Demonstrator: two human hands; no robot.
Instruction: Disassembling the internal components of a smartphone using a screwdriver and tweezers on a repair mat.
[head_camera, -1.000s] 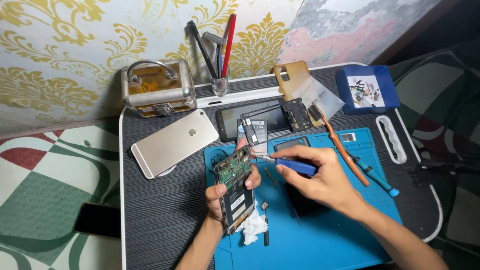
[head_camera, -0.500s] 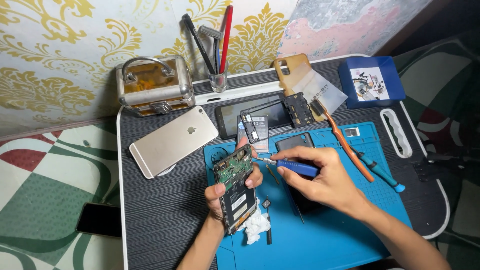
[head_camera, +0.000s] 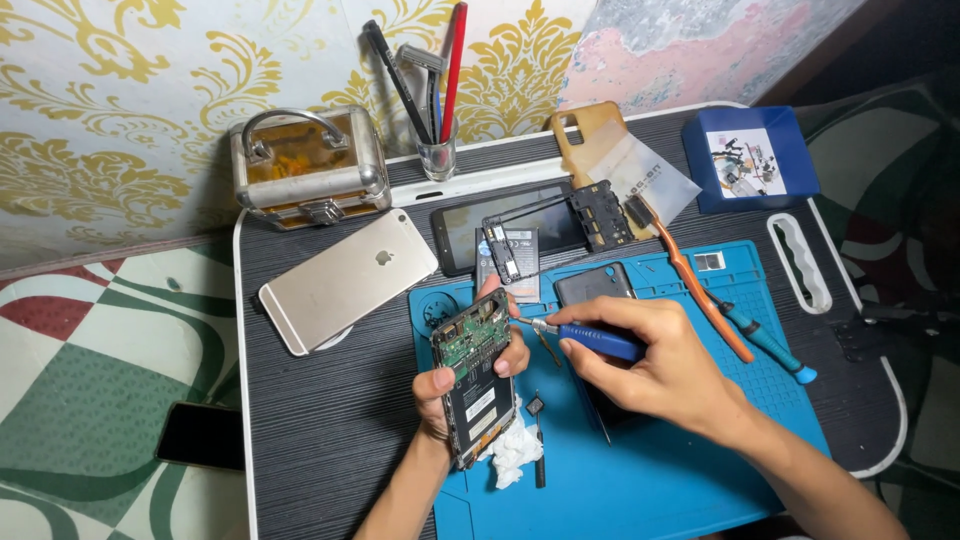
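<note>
A dark phone lies on the green-and-white patterned floor at 9 o'clock of the dark wood-grain worktop. On the worktop, a gold smartphone lying face down sits at 10 o'clock of the hands, with a small metal case with a handle beyond it at 11 o'clock.

The left hand is curled around an opened phone with its green circuit board exposed, thumb on its left edge and fingers wrapped around the right edge, holding it tilted above the blue silicone repair mat. A crumpled white tissue lies on the mat just under the phone's lower end.

The right hand pinches a blue-handled screwdriver, fingers closed on the handle, its metal tip at the top right edge of the circuit board. At 1 o'clock of this hand an orange-handled brush lies across the mat.
</note>
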